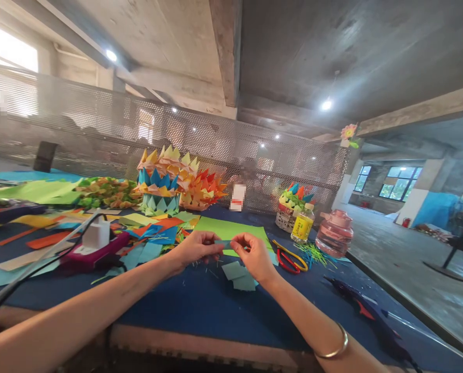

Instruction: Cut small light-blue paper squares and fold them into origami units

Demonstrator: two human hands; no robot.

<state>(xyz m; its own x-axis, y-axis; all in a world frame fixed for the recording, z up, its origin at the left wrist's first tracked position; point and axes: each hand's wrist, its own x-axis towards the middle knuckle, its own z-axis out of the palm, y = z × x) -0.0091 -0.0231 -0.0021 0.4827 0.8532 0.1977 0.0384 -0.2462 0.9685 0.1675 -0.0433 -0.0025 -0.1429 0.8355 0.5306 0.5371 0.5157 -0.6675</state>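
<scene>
Between my two hands is a small piece of blue-green paper, pinched at both ends above the blue table. The thumb and fingers of my left hand close on its left end. My right hand, a metal bangle on its forearm, pinches the right end. Several pale blue-green paper squares lie on the table just below the right hand. Behind both hands is a large bright green sheet. Scissors with red and yellow handles rest to the right.
Folded-paper crowns stand at the back left near loose paper strips. A magenta power strip with a white plug sits left. On the right are a yellow-labelled bottle, a pink jug and a hot glue gun. A perforated screen stands behind.
</scene>
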